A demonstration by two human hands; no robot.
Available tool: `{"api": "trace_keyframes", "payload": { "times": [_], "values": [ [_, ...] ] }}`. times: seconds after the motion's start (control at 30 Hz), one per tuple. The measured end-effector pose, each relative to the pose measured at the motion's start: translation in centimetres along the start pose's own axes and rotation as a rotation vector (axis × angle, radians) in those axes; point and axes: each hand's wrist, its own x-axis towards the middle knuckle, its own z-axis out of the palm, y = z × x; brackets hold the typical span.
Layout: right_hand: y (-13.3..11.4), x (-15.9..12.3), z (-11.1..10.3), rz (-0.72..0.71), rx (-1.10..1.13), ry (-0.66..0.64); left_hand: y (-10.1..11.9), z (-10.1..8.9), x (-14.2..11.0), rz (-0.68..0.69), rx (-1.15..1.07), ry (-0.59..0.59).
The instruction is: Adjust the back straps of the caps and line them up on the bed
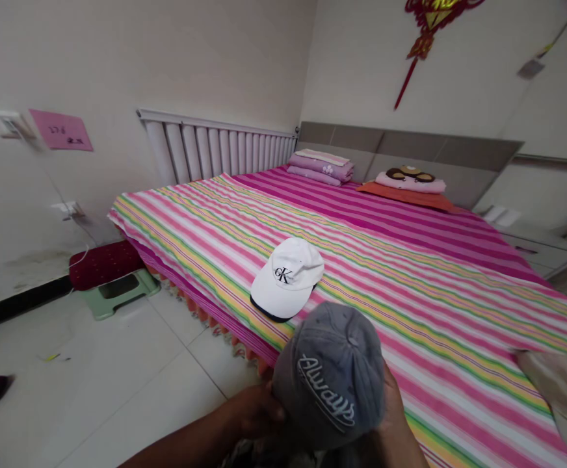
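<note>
A grey baseball cap [335,370] with white "Always" lettering is held up between my hands, above the near edge of the bed. My left hand [259,411] grips the cap at its left side, the thumb pressed against the fabric. On the other side my right hand [395,406] holds the cap, with most of its fingers hidden behind and inside it. Just beyond lies a white baseball cap [290,270] with a dark "CK"-like logo. It rests on the striped bedspread [391,292], its brim toward the floor side.
Folded purple bedding [320,170] and a pillow stack [410,185] lie by the headboard [405,153]. A white radiator [220,146] lines the wall. Left of the bed, a green stool [118,296] stands on the tiled floor beside a red cushion-like roll [105,263]. A nightstand [544,250] is at the right.
</note>
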Motion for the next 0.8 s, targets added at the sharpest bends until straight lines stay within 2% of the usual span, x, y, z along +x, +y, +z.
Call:
{"api": "trace_keyframes", "payload": {
  "times": [0.1, 0.2, 0.4, 0.6, 0.73, 0.8],
  "values": [
    [0.1, -0.6, -0.8, 0.08, 0.123, 0.023, 0.8, -0.5, 0.0, 0.023, -0.033, 0.002],
    [0.0, -1.2, -1.1, 0.062, 0.102, 0.038, 2.7, -0.5, 1.2, 0.051, 0.018, 0.013],
    [-1.0, -2.0, -0.2, 0.038, 0.08, 0.066, 6.2, 1.7, 4.2, 0.005, 0.13, -0.055],
    [-1.1, -2.4, -0.2, -0.046, 0.113, 0.13, 8.4, 4.4, 5.3, 0.08, -0.011, 0.113],
    [-0.8, -2.2, -1.6, -0.105, 0.061, 0.164, 8.5, 5.2, 5.0, 0.14, -0.127, 0.214],
    [-0.6, -2.1, -2.6, -0.142, 0.06, 0.187, 8.4, 5.4, 4.9, 0.145, -0.121, 0.213]
  ]
}}
